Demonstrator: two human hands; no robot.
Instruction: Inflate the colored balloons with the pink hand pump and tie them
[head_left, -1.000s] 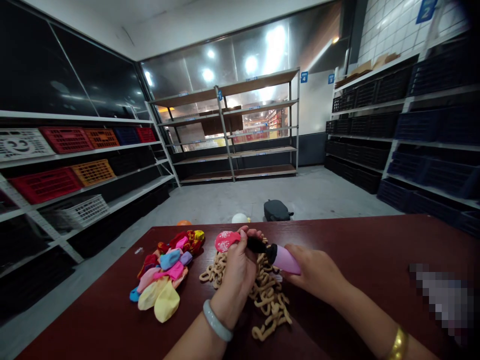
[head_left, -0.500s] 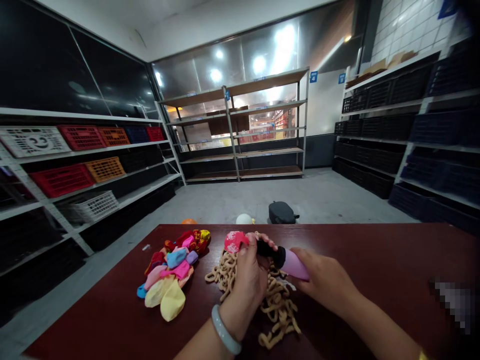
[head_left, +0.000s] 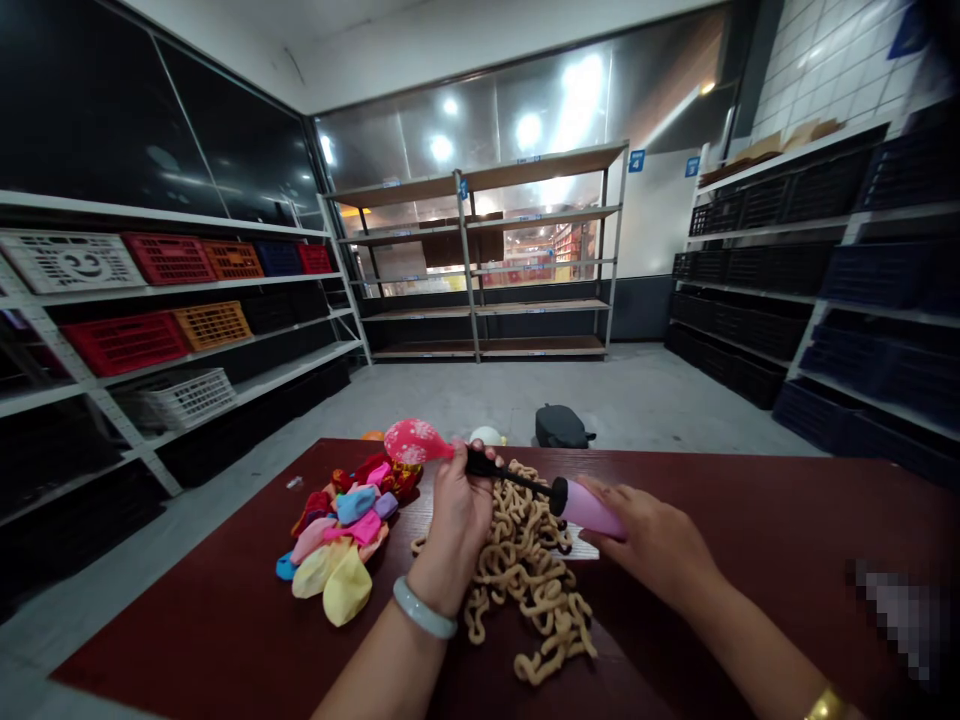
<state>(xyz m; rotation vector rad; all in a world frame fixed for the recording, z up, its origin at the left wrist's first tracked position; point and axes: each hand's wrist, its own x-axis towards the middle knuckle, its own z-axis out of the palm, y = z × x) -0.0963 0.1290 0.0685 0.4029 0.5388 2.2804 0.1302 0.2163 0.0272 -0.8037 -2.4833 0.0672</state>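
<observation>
A hand pump with a pink barrel (head_left: 594, 508) and a black rod (head_left: 525, 482) is held between my two hands. My left hand (head_left: 459, 500) is closed on its black nozzle end and the neck of a red balloon (head_left: 415, 441) with white print, which is slightly swollen. My right hand (head_left: 646, 530) wraps round the pink barrel. Below them lies a heap of tan curled pieces (head_left: 536, 570), partly over a white sheet (head_left: 583, 542). To the left sits a pile of limp coloured balloons (head_left: 352, 530).
The dark red table (head_left: 735, 500) reaches forward to its far edge. Beyond it, a dark bag (head_left: 562, 427) and a white round object (head_left: 487, 436) are on the floor. Shelves with crates (head_left: 124, 340) stand left and right, and a rack (head_left: 480, 350) stands ahead.
My left hand has moved left, away from my right hand, and the black rod now shows between them. The red balloon has become larger and moved left and up.
</observation>
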